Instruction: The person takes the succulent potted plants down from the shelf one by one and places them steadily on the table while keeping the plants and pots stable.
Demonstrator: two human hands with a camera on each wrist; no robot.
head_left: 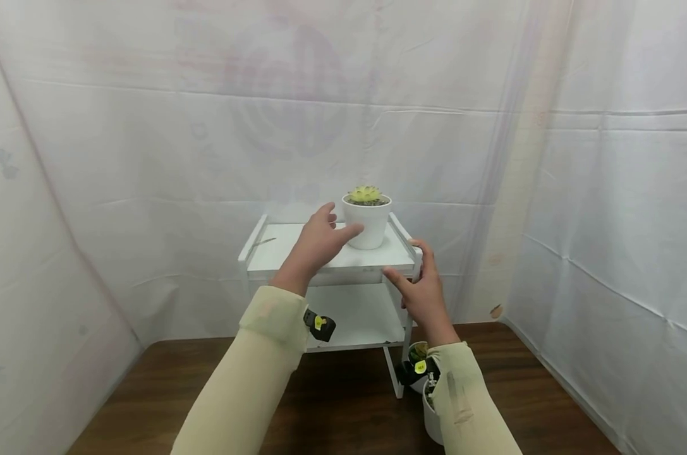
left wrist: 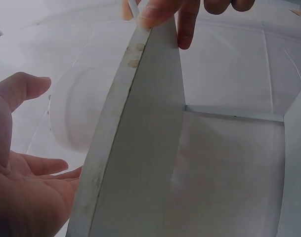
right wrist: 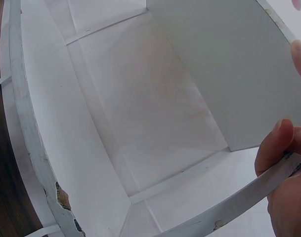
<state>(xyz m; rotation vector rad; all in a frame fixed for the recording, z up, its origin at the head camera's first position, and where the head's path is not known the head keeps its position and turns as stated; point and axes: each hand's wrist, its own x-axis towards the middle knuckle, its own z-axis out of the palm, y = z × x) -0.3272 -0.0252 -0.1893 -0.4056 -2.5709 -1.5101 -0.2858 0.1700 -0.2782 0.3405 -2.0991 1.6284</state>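
Note:
A small white two-tier shelf (head_left: 280, 251) stands on a dark wooden surface. On its top board, toward the right, sits a white pot (head_left: 370, 227) with a yellow-green succulent (head_left: 364, 193). My left hand (head_left: 318, 245) is beside the pot's left side, thumb and fingers spread; in the left wrist view a gap shows between the thumb and the pot (left wrist: 76, 108). At the top board's right front corner, my right hand (head_left: 426, 296) grips the shelf. The right wrist view has its fingers (right wrist: 276, 145) curled round the white frame.
Two more white pots stand low at the right by the shelf's leg, a rear one (head_left: 418, 379) and a front one (head_left: 431, 420) partly hidden by the right sleeve. White sheets (head_left: 150, 158) hang behind and at both sides. The shelf's lower board (head_left: 349, 309) lies beneath the top.

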